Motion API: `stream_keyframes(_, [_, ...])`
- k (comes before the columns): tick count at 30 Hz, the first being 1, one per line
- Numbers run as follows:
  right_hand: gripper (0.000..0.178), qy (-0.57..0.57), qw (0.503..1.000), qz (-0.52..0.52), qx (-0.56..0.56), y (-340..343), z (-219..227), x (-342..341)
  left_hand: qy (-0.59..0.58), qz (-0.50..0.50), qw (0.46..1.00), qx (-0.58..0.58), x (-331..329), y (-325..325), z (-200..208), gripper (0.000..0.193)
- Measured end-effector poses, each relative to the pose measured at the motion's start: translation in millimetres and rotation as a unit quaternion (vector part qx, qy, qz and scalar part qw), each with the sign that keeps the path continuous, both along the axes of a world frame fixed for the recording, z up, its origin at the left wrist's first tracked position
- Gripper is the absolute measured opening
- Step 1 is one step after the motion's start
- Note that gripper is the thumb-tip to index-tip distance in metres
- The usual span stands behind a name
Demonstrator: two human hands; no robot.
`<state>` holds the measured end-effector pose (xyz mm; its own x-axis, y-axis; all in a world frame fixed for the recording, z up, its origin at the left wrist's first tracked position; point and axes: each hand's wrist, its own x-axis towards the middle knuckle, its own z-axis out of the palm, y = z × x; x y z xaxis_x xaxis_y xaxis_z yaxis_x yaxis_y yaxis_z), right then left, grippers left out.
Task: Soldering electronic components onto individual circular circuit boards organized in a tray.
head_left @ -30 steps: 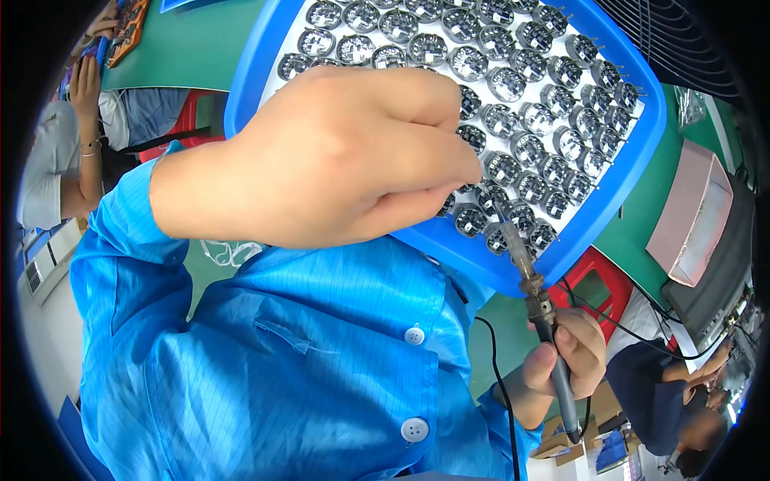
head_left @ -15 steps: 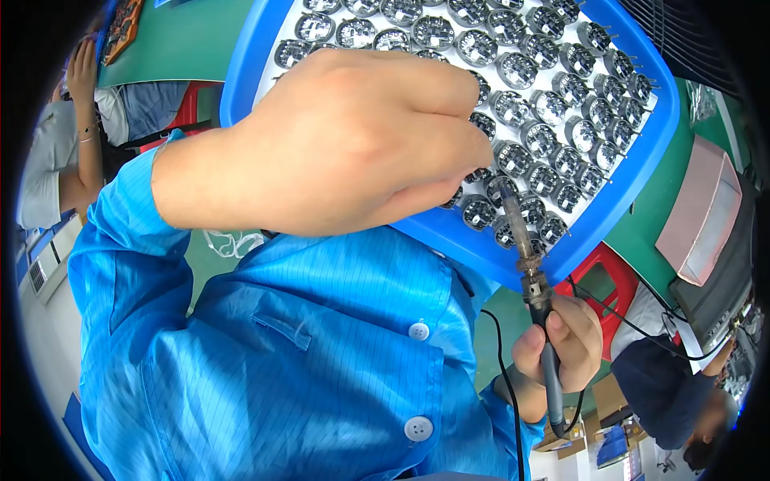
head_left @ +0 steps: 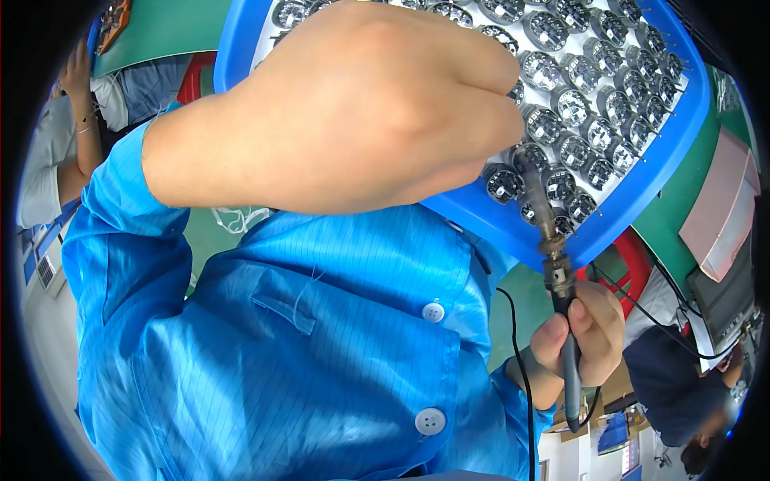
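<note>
My left hand (head_left: 377, 112) reaches over a blue tray (head_left: 634, 220), its fingers curled into a pinch. The fingertips face the tray, and whatever they hold is hidden behind the hand. In my right hand (head_left: 597, 333), at the lower right, is a soldering iron (head_left: 571, 373) with a dark grey handle, its metal barrel slanting up over the near side of the tray. The iron's tip lies close to my left fingers, among small round black-rimmed electronic parts (head_left: 549, 30); exact contact cannot be made out. Several such parts stand in rows on a white base, some with thin pins sticking out.
A black cord (head_left: 523, 385) runs beside my right arm. Green tabletop (head_left: 160, 36) shows around the tray, with a pinkish open box (head_left: 722, 208) to the right. Red stools (head_left: 634, 268) are below table level. One person (head_left: 68, 152) is at the far left, another (head_left: 670, 385) at the lower right.
The tray, both hands and the iron appear further right and higher in the picture, shifting together. Both hands keep their grips, and the iron stays beside the left fingertips.
</note>
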<state>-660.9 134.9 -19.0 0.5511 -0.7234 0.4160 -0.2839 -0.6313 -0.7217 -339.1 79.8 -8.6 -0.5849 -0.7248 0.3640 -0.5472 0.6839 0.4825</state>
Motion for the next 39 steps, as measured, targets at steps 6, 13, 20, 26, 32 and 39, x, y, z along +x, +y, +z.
stream_keyframes(6, [0.027,0.003,1.0,0.001,0.009,0.0,-0.5,-1.0,-0.04,-0.029,0.999,-0.01,-3.8,-1.1,6.4,0.027])
stream_keyframes(13, [0.026,0.012,1.0,-0.025,0.009,1.5,-1.1,-0.3,-0.033,-0.021,0.999,0.012,1.3,-3.4,9.9,0.028])
stream_keyframes(20, [0.028,-0.026,0.999,-0.025,0.014,-1.2,-0.6,-4.9,0.102,-0.036,0.986,-0.125,8.0,-27.0,-0.3,0.019])
stream_keyframes(26, [0.038,-0.018,0.994,-0.111,-0.007,-6.4,-0.6,0.8,0.034,-0.002,0.998,-0.058,5.3,-19.7,3.4,0.022])
stream_keyframes(32, [0.033,-0.017,0.993,-0.113,-0.004,-19.1,-10.9,16.6,0.007,0.031,0.999,-0.03,2.1,-21.8,5.1,0.028])
stream_keyframes(39, [0.036,0.018,0.994,-0.109,0.003,-20.3,-1.2,17.9,-0.004,0.016,1.0,-0.016,4.4,-21.9,11.2,0.03])
